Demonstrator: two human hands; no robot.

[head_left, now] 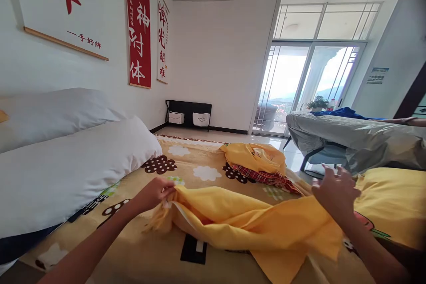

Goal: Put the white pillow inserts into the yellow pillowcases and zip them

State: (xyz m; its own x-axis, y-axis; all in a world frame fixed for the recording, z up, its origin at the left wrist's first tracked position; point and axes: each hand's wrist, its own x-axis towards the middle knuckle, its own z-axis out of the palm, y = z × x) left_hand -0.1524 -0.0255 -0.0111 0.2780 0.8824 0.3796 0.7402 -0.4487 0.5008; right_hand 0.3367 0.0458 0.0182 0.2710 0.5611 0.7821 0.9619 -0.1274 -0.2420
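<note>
My left hand (159, 193) pinches one end of a long yellow cloth (229, 226), which is bunched below the fingers. The cloth stretches loosely folded to the right across the bed, its front corner hanging toward me. My right hand (336, 193) is raised by the cloth's far right end, fingers spread and slightly bent, with nothing seen in them. Whether its wrist touches the cloth I cannot tell. Under the cloth lies a tan bedspread (133, 239) with brown and white cloud shapes. Beyond it rests a yellow garment (254, 157) on red plaid fabric (266, 177).
White pillows (83, 159) line the left side. At the right lies another yellow cloth (396, 199) with a printed picture. A plastic-covered table (342, 131) stands behind, bearing blue fabric (344, 113); another person's arm (408, 120) reaches over it. A black low rack (189, 113) stands by the wall.
</note>
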